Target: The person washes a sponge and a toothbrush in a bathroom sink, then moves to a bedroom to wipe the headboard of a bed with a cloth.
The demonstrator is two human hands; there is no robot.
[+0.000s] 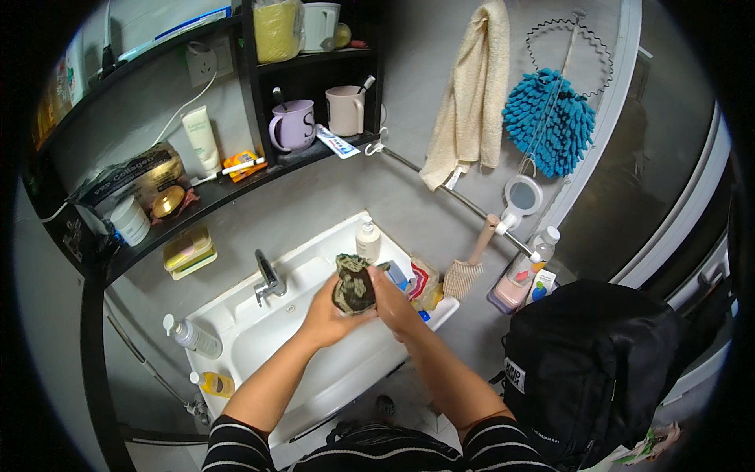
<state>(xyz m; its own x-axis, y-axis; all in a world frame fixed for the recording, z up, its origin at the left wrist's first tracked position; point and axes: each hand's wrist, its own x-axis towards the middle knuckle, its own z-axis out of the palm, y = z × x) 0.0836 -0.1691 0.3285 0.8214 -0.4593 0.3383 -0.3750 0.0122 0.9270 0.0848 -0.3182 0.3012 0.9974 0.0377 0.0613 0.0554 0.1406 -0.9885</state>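
Observation:
Over the white sink [263, 346], both my hands hold a mottled thing [354, 285], pale green and dark brown to black, whose kind I cannot make out. My left hand [334, 315] wraps its left and lower side. Fingers of my right hand [389, 303] close along its right side and look wet. The faucet [270, 275] stands to the left of my hands, apart from them. Just behind the held thing, a white pump bottle [367, 239] stands on the sink's back rim.
Left on the rim are another pump bottle [193, 337] and a yellow bottle [216, 384]. A black shelf [212, 206] with cups and toiletries juts out above. Right hang a brush [470, 263], a towel [472, 94] and a blue chenille ball [550, 122]; a black backpack [582, 370] is near right.

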